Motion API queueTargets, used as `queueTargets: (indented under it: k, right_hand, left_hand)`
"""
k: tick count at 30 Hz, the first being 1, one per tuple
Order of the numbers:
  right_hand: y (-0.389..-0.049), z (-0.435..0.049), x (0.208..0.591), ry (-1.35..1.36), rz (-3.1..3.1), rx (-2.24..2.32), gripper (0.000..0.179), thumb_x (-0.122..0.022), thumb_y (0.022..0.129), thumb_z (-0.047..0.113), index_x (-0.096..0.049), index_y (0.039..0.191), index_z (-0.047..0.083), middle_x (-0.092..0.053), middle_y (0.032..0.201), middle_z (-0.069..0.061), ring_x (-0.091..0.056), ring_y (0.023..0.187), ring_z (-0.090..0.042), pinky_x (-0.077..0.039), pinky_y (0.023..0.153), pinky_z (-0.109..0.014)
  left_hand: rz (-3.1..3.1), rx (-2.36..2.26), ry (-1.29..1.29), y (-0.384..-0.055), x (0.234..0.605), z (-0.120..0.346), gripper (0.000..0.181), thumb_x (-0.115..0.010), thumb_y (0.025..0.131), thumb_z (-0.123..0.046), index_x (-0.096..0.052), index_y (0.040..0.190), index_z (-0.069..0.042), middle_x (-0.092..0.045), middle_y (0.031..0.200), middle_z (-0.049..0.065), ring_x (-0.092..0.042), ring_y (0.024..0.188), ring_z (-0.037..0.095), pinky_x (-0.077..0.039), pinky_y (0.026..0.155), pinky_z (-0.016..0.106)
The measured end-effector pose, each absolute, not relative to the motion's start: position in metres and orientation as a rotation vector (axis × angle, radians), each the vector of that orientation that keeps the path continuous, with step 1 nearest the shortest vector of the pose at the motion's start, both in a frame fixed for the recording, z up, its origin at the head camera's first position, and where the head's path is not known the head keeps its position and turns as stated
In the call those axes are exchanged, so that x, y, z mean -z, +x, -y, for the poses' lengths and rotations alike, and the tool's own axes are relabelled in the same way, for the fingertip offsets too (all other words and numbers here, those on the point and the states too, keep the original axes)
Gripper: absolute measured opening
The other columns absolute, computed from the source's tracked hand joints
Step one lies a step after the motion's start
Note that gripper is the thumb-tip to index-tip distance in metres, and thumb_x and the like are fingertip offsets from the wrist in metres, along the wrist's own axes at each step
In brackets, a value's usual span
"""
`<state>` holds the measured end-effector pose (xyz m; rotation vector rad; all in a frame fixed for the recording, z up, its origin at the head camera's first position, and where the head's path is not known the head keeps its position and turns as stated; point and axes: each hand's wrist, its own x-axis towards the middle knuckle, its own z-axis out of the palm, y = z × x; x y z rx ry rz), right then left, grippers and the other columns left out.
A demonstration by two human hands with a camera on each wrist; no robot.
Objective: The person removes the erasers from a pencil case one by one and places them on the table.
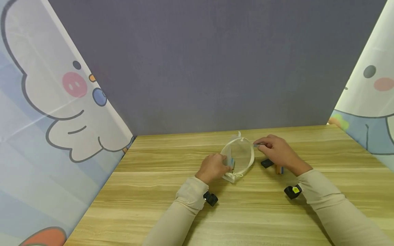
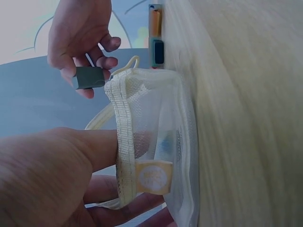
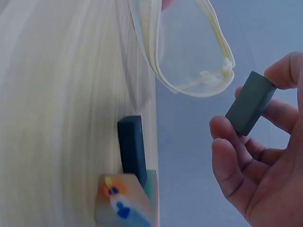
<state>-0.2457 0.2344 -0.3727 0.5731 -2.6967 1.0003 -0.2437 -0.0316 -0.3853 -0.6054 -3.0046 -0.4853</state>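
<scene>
A cream mesh drawstring bag [image 1: 252,160] lies on the table with its round mouth held wide. My left hand [image 1: 213,167] grips the near left rim, the thumb on one side of the band and fingers on the other, beside a sewn orange tag [image 2: 154,178]. A light blue item [image 1: 233,164] shows inside the bag. Up at the far right of the mouth, my right hand [image 1: 275,150] pinches a small dark grey-green rectangular block [image 3: 251,104] between thumb and fingers. The block is outside the bag, close to the rim.
Right of the bag lies a dark block [image 1: 267,163]. Beside it sits a block with an orange and blue flame-like print [image 3: 120,203], with a green edge [image 3: 151,189] showing behind. A grey wall [image 1: 231,68] rises at the table's [image 1: 160,164] back edge.
</scene>
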Motion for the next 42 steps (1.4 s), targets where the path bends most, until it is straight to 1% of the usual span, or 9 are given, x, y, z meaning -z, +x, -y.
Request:
queueTargets:
  k: [3, 6, 12, 15, 23, 28, 34, 37, 42]
  right_hand:
    - [-0.248, -0.239, 0.373, 0.576, 2.686, -1.007, 0.033, -0.049, 0.106, 0.028, -0.069, 0.126, 0.011, -0.061, 0.115, -0.011, -0.061, 0.095, -0.029, -0.050, 0.074, -0.048]
    - [-0.249, -0.244, 0.373, 0.562, 2.675, -1.008, 0.031, -0.049, 0.106, 0.028, -0.068, 0.125, 0.012, -0.062, 0.121, -0.013, -0.062, 0.096, -0.030, -0.052, 0.075, -0.048]
    - [-0.251, -0.254, 0.369, 0.530, 2.698, -1.029, 0.033, -0.050, 0.106, 0.029, -0.067, 0.127, 0.009, -0.061, 0.120, -0.016, -0.064, 0.091, -0.027, -0.054, 0.070, -0.043]
    - [-0.249, -0.262, 0.362, 0.510, 2.754, -1.016, 0.036, -0.050, 0.106, 0.031, -0.065, 0.128, 0.008, -0.062, 0.116, -0.016, -0.065, 0.089, -0.026, -0.055, 0.071, -0.044]
    - [-0.246, -0.286, 0.345, 0.551, 2.941, -0.931, 0.044, -0.054, 0.105, 0.032, -0.060, 0.133, -0.002, -0.065, 0.117, -0.026, -0.069, 0.081, -0.025, -0.055, 0.071, -0.048]
    - [-0.245, -0.293, 0.339, 0.553, 3.010, -0.957, 0.045, -0.057, 0.104, 0.034, -0.061, 0.130, -0.002, -0.065, 0.115, -0.024, -0.070, 0.084, -0.027, -0.056, 0.070, -0.045]
    - [-0.244, -0.301, 0.332, 0.582, 3.114, -0.923, 0.048, -0.059, 0.102, 0.036, -0.060, 0.130, -0.003, -0.068, 0.105, -0.013, -0.068, 0.087, -0.025, -0.053, 0.067, -0.038]
    - [-0.243, -0.305, 0.331, 0.589, 3.131, -0.953, 0.046, -0.060, 0.102, 0.035, -0.060, 0.128, -0.003, -0.068, 0.104, -0.010, -0.066, 0.086, -0.023, -0.052, 0.067, -0.037]
    - [-0.241, -0.311, 0.331, 0.582, 3.149, -0.954, 0.041, -0.064, 0.100, 0.033, -0.062, 0.124, 0.000, -0.068, 0.102, -0.008, -0.064, 0.086, -0.021, -0.050, 0.067, -0.037]
  left_hand:
    - [3.006, 0.483, -0.604, -0.244, 0.385, 0.032, 0.048, -0.079, 0.088, -0.036, -0.071, 0.128, -0.010, -0.073, 0.113, 0.007, -0.066, 0.091, 0.019, -0.053, 0.075, 0.032]
    - [3.006, 0.491, -0.601, -0.245, 0.386, 0.032, 0.048, -0.079, 0.088, -0.035, -0.071, 0.128, -0.010, -0.073, 0.113, 0.007, -0.066, 0.092, 0.019, -0.054, 0.075, 0.032]
    - [3.020, 0.489, -0.574, -0.244, 0.386, 0.032, 0.050, -0.080, 0.087, -0.036, -0.070, 0.130, -0.011, -0.071, 0.120, 0.007, -0.066, 0.100, 0.023, -0.054, 0.079, 0.034]
    - [3.026, 0.477, -0.568, -0.245, 0.386, 0.031, 0.050, -0.079, 0.087, -0.036, -0.070, 0.130, -0.012, -0.070, 0.122, 0.007, -0.066, 0.103, 0.024, -0.054, 0.081, 0.035]
    - [3.022, 0.453, -0.605, -0.245, 0.384, 0.031, 0.044, -0.078, 0.088, -0.036, -0.073, 0.125, -0.013, -0.073, 0.112, 0.006, -0.066, 0.089, 0.020, -0.053, 0.071, 0.032]
    - [3.026, 0.445, -0.611, -0.245, 0.383, 0.033, 0.042, -0.078, 0.088, -0.037, -0.075, 0.123, -0.013, -0.073, 0.106, 0.004, -0.063, 0.081, 0.016, -0.051, 0.067, 0.029]
    - [3.008, 0.439, -0.601, -0.246, 0.383, 0.033, 0.036, -0.079, 0.087, -0.036, -0.078, 0.115, -0.015, -0.074, 0.099, 0.002, -0.063, 0.079, 0.016, -0.050, 0.065, 0.029]
    - [3.011, 0.457, -0.598, -0.245, 0.384, 0.034, 0.036, -0.080, 0.086, -0.036, -0.078, 0.115, -0.015, -0.074, 0.101, 0.003, -0.063, 0.080, 0.016, -0.050, 0.064, 0.029]
    - [2.997, 0.464, -0.610, -0.246, 0.386, 0.032, 0.031, -0.080, 0.086, -0.034, -0.080, 0.110, -0.016, -0.073, 0.095, 0.000, -0.060, 0.074, 0.014, -0.048, 0.061, 0.027]
